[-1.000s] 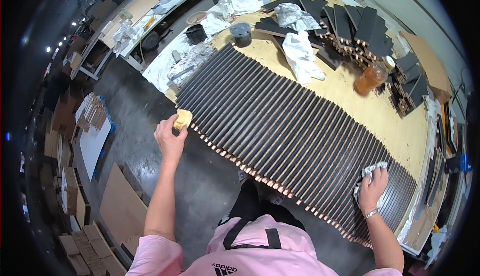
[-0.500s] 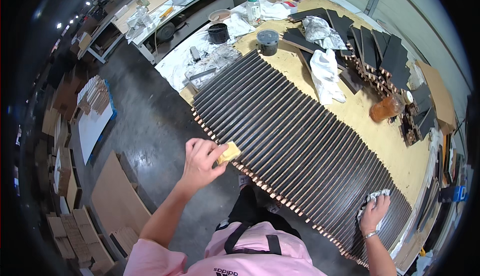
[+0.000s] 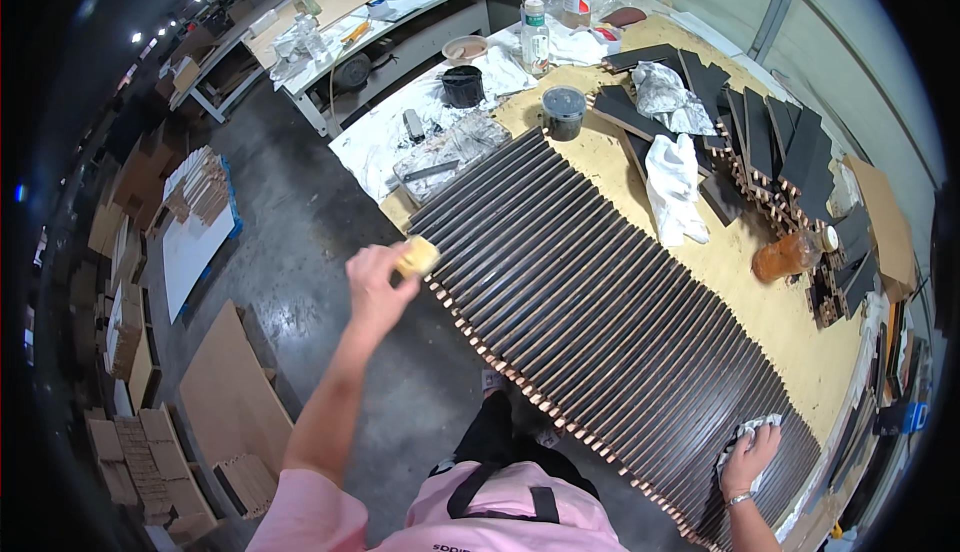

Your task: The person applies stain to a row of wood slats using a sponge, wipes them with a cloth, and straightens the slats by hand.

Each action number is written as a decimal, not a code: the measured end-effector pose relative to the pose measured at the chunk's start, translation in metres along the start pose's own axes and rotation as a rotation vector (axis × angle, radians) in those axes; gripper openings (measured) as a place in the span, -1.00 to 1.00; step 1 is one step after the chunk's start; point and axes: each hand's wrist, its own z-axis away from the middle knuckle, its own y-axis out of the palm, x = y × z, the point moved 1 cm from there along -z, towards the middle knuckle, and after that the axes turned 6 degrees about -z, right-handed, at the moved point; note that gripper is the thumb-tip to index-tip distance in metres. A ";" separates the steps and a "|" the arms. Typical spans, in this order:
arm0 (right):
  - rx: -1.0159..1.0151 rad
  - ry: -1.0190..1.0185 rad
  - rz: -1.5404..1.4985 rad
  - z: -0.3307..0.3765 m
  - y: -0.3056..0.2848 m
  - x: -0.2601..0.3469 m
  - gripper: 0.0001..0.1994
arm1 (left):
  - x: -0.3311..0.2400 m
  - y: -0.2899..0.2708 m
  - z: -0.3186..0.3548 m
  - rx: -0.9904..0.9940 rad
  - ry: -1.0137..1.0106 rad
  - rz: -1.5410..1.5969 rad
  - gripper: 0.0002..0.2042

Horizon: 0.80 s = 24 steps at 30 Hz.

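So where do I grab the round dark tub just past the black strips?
I'd hold the round dark tub around its wall, just below the rim, coming down from above: it's round and looks upright, and the black strips lie close on its near side.

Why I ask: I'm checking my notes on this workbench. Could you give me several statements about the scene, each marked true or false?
1. The left hand holds a pale yellow, block-shaped sponge. True.
2. The right hand holds a bottle. False: it holds a crumpled, dark-stained white cloth on the long, narrow black strips.
3. A transparent bottle of amber liquid is right of the loose white rag. True.
4. The silver wristband is on the left wrist. False: it is on the right.
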 end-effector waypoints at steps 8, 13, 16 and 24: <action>-0.004 0.000 0.035 0.001 0.001 0.002 -0.78 | 0.056 0.015 -0.024 0.019 0.065 -0.158 -0.59; -0.014 -0.003 0.030 0.003 0.001 -0.003 -0.78 | 0.056 0.017 -0.037 -0.017 -0.226 -0.041 -0.62; 0.050 0.048 0.026 0.004 0.003 -0.008 -0.77 | 0.055 0.019 -0.034 0.117 -0.278 0.029 -0.59; 0.289 0.317 -0.005 -0.029 -0.057 0.023 -0.72 | 0.050 0.017 -0.005 0.007 -0.766 0.939 -0.75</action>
